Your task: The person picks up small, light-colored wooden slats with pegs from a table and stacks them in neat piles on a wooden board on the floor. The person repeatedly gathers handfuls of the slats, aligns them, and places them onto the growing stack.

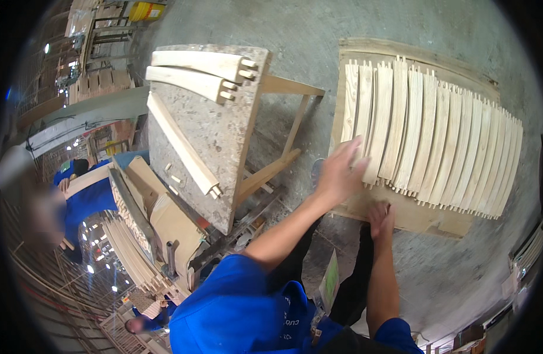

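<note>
A row of pale curved wooden slats (422, 133), with small dowels at their ends, lies side by side on a flat brown sheet (454, 227) on the floor. My left hand (342, 172) is over the lower ends of the leftmost slats, its fingers apart and slightly blurred. Whether it touches them I cannot tell. Just below the slats' near ends, my right hand (381, 219) is over the sheet's near edge with its fingers bent together. Anything inside those fingers is hidden.
To the left stands a speckled tabletop (189, 130) on a wooden frame (292, 127). On it lie two doweled wooden pieces (197, 72), a longer piece (183, 144) and loose dowels (176, 179). Cardboard (171, 218) and a co-worker in a blue sleeve (91, 203) are further left.
</note>
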`<state>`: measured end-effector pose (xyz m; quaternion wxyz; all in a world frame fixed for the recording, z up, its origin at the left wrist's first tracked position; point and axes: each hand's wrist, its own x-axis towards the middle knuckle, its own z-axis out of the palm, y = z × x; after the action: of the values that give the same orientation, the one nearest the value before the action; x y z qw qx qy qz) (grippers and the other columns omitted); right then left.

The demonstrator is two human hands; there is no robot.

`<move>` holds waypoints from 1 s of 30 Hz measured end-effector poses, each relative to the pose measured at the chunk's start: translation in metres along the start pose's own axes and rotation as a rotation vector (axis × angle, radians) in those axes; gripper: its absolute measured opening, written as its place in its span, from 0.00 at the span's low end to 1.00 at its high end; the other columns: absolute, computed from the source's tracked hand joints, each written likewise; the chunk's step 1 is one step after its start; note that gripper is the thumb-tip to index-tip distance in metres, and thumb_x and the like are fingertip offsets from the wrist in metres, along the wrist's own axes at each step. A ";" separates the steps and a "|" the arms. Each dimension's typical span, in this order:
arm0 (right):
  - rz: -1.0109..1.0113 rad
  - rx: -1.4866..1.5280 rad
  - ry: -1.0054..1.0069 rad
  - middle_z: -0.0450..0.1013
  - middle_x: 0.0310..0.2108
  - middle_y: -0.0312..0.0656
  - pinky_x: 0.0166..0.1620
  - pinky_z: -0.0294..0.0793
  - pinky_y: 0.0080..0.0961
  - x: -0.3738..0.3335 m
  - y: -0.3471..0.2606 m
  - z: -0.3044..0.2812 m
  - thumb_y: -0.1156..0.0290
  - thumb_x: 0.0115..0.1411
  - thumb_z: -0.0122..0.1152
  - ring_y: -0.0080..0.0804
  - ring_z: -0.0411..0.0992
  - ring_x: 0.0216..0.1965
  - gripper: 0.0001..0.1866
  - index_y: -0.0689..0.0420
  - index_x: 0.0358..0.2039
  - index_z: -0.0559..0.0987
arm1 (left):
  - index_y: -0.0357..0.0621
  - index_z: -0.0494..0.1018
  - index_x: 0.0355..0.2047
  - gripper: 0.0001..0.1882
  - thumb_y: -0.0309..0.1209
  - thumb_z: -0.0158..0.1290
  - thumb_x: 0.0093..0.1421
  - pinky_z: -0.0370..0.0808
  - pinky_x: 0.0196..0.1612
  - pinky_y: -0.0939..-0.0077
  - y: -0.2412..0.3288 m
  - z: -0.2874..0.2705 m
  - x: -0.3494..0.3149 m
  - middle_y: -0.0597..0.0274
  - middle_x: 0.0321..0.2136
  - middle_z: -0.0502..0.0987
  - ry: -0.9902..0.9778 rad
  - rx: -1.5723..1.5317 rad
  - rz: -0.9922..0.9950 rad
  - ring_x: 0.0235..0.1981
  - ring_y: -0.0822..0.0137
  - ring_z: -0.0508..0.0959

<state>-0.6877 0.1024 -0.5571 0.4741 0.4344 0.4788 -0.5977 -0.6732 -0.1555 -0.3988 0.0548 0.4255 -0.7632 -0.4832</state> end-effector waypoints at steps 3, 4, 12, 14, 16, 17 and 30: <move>-0.017 -0.608 0.115 0.73 0.59 0.43 0.53 0.73 0.39 -0.071 0.001 -0.075 0.43 0.74 0.53 0.37 0.73 0.55 0.33 0.47 0.71 0.63 | 0.37 0.81 0.51 0.15 0.24 0.60 0.64 0.82 0.51 0.64 0.019 -0.116 -0.032 0.49 0.45 0.85 0.476 0.343 0.367 0.46 0.58 0.86; -0.054 -0.623 0.069 0.74 0.53 0.41 0.49 0.74 0.35 -0.098 0.002 -0.102 0.42 0.74 0.53 0.34 0.74 0.50 0.30 0.49 0.65 0.68 | 0.38 0.81 0.50 0.14 0.25 0.60 0.65 0.83 0.46 0.65 0.022 -0.155 -0.036 0.51 0.42 0.85 0.655 0.443 0.331 0.42 0.60 0.85; 0.031 -0.327 0.469 0.74 0.33 0.37 0.19 0.72 0.25 -0.254 -0.008 -0.201 0.53 0.76 0.52 0.30 0.74 0.26 0.15 0.52 0.43 0.74 | 0.29 0.72 0.58 0.37 0.48 0.60 0.59 0.73 0.60 0.45 -0.024 -0.329 -0.013 0.35 0.49 0.79 0.828 0.738 -0.632 0.54 0.38 0.79; 0.005 -0.396 0.587 0.75 0.32 0.37 0.20 0.73 0.26 -0.279 -0.006 -0.194 0.53 0.76 0.53 0.29 0.74 0.26 0.15 0.52 0.42 0.74 | 0.27 0.72 0.57 0.38 0.49 0.60 0.58 0.73 0.61 0.47 -0.027 -0.350 -0.007 0.31 0.52 0.78 0.640 0.491 -0.697 0.56 0.38 0.79; -0.028 -0.429 0.439 0.76 0.33 0.36 0.21 0.75 0.26 -0.298 0.000 -0.179 0.55 0.76 0.53 0.28 0.75 0.27 0.13 0.52 0.43 0.75 | 0.26 0.72 0.56 0.38 0.48 0.60 0.58 0.73 0.62 0.48 -0.020 -0.359 0.004 0.28 0.53 0.77 0.723 0.346 -0.661 0.57 0.38 0.78; -0.036 -0.474 0.485 0.76 0.33 0.36 0.21 0.76 0.26 -0.302 0.005 -0.167 0.56 0.76 0.54 0.28 0.75 0.27 0.13 0.52 0.44 0.75 | 0.25 0.72 0.56 0.37 0.48 0.60 0.58 0.73 0.63 0.49 -0.013 -0.366 0.017 0.27 0.54 0.76 0.739 0.267 -0.665 0.58 0.38 0.78; -0.133 -0.499 0.443 0.76 0.38 0.41 0.31 0.81 0.30 -0.371 0.072 -0.083 0.54 0.75 0.54 0.32 0.78 0.33 0.16 0.54 0.50 0.75 | 0.27 0.49 0.71 0.58 0.56 0.65 0.57 0.71 0.64 0.43 0.043 -0.402 0.103 0.34 0.66 0.66 0.690 0.038 -0.843 0.65 0.43 0.73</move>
<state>-0.5468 0.2331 -0.2210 0.4100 0.3923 0.7289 -0.3829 -0.5651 -0.4982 -0.1872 0.0957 0.8295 -0.4727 -0.2818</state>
